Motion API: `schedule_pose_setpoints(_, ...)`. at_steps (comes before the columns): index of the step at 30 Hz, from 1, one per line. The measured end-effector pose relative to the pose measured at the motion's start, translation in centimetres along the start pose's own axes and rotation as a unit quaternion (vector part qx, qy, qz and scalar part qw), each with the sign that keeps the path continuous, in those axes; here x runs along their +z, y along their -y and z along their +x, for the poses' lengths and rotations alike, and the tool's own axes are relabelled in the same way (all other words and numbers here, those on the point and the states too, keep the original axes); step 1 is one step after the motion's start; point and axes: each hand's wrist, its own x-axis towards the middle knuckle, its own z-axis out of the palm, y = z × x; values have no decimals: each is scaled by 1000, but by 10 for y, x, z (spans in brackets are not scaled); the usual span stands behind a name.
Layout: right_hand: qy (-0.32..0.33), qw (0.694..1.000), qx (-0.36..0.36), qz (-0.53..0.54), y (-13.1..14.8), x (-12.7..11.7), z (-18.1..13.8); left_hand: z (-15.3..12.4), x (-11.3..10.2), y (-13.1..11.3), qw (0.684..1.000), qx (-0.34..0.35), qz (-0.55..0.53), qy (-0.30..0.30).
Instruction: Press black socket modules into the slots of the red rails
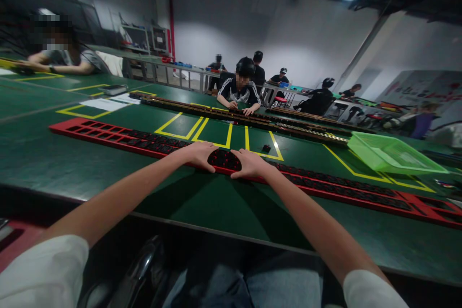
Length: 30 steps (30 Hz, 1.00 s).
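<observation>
A long red frame (pixel 67 128) with rows of rectangular openings lies across the green table in front of me. Small black square parts (pixel 224 157) fill much of its length, while the openings towards its left end are bare. My left hand (pixel 200 155) grips the middle of the frame, thumb at the near edge and fingers over the top. Close beside it, my right hand (pixel 251 162) holds the frame the same way, the thumbs facing each other. The fingertips are partly hidden behind the hands. One loose black part (pixel 266 148) lies beyond my right hand.
A green plastic basket (pixel 397 154) stands at the right, beyond the frame. Long dark strips (pixel 202 111) cross the table further back, where a co-worker (pixel 240 87) leans over them. White papers (pixel 104 104) lie back left. Yellow tape (pixel 231 135) marks the tabletop.
</observation>
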Motion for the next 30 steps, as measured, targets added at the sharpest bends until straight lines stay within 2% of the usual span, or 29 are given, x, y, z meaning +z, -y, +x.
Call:
schedule_pose_setpoints(4,12,1000,-9,-6,-5,1,39,8,-2,32,1000,-23,-1,5)
schedule_pose_setpoints(10,38,999,-7,-2,-17,-2,70,26,-2,59,1000,-27,-2,11)
schedule_pose_setpoints(13,45,999,5,-1,-16,-2,78,31,0,65,999,-40,0,15)
schedule_pose_setpoints(16,21,1000,13,2,-16,0,66,26,10,57,999,-32,14,-24)
schedule_pose_setpoints(19,-18,1000,19,-14,-30,2,19,15,23,34,997,-7,18,-77)
schedule_pose_setpoints(23,-41,991,118,-43,-84,4,-89,8,29,6,992,-35,19,-116)
schedule_pose_setpoints(27,-39,968,232,-83,-149,-1,-195,19,24,-3,991,-65,37,-114)
schedule_pose_setpoints(30,-13,960,263,-91,-182,-5,-242,25,24,-4,989,-72,40,-122)
